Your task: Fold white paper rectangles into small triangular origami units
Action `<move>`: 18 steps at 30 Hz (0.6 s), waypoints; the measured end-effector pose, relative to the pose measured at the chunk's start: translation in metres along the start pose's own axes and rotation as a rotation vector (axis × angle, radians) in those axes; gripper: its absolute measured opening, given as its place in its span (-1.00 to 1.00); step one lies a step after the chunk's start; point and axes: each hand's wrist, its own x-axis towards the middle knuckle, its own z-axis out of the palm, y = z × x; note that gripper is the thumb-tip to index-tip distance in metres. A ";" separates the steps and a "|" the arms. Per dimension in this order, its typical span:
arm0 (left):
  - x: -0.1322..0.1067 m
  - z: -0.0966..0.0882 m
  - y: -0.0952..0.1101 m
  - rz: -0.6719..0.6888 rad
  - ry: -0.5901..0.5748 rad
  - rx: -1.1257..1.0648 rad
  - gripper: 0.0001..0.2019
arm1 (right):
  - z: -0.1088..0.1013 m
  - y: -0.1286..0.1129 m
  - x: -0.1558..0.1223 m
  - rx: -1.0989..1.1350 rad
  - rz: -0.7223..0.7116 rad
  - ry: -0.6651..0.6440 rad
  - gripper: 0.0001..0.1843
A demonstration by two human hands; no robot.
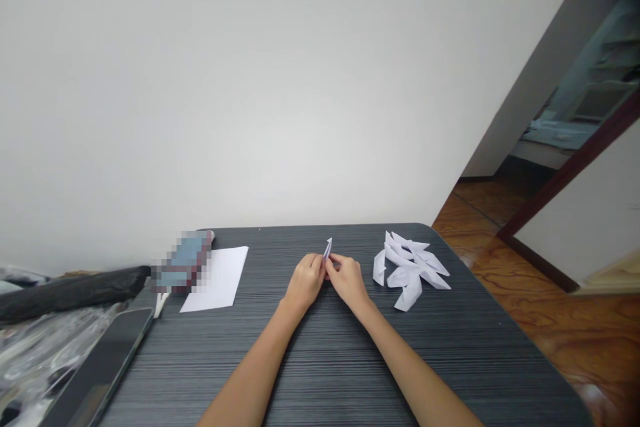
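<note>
Over the middle of the dark table [210, 360], both hands meet at a small piece of folded white paper [328, 248]. Its narrow tip points up and away, with a small bend at the top. My left hand [306, 279] grips it from the left, fingers closed. From the right, my right hand [347, 279] pinches it between thumb and fingertips. The lower part of the paper is hidden by the fingers. Right of the hands lies a loose pile of folded white paper pieces [407, 267], apart from them.
White paper sheets [227, 280] lie on the left, partly under a blurred-out object [185, 260]. At the left edge are a dark-screened phone or tablet [100, 367], a black rolled item [75, 293] and clear plastic wrapping [45, 353]. A white wall [300, 113] stands behind the table.
</note>
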 end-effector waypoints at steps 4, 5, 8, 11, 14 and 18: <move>0.000 -0.003 0.004 0.037 0.010 0.003 -0.83 | -0.005 -0.004 -0.002 -0.076 -0.049 -0.026 -0.68; 0.000 -0.003 0.006 0.036 0.013 0.003 -0.83 | -0.006 -0.003 -0.002 -0.116 -0.050 -0.025 -0.68; 0.001 -0.003 0.010 0.013 0.030 -0.011 -0.82 | -0.008 -0.001 -0.002 -0.249 -0.046 0.019 -0.68; 0.002 -0.003 0.009 -0.075 0.053 -0.088 -0.85 | -0.010 0.003 -0.002 -0.184 -0.082 0.011 -0.66; 0.004 -0.004 0.005 -0.269 0.057 -0.314 -0.83 | -0.010 0.011 0.000 0.037 -0.089 -0.054 -0.65; 0.008 -0.008 -0.002 -0.460 -0.065 -0.798 -0.68 | -0.011 0.022 0.005 0.348 -0.016 -0.117 -0.58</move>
